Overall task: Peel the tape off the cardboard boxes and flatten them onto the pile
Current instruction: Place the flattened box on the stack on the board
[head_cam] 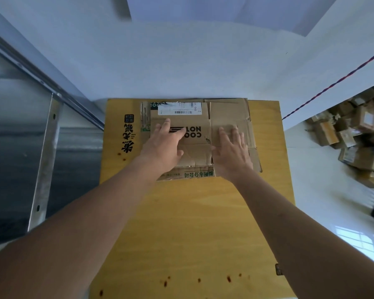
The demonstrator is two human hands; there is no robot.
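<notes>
Both grips released: left hand [163,145] and right hand [232,151] lie flat, fingers straight, pressing a flattened box [200,120] with a white label [179,108]. It lies on other flat cardboard [190,173], on a large yellow sheet [192,223] on the floor [324,180]. More boxes [354,139] are heaped at right.

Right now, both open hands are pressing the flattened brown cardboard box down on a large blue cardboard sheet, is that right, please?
Not quite: the head view shows a large yellow cardboard sheet, not blue. Left hand and right hand do press the flattened brown cardboard box on it.
</notes>
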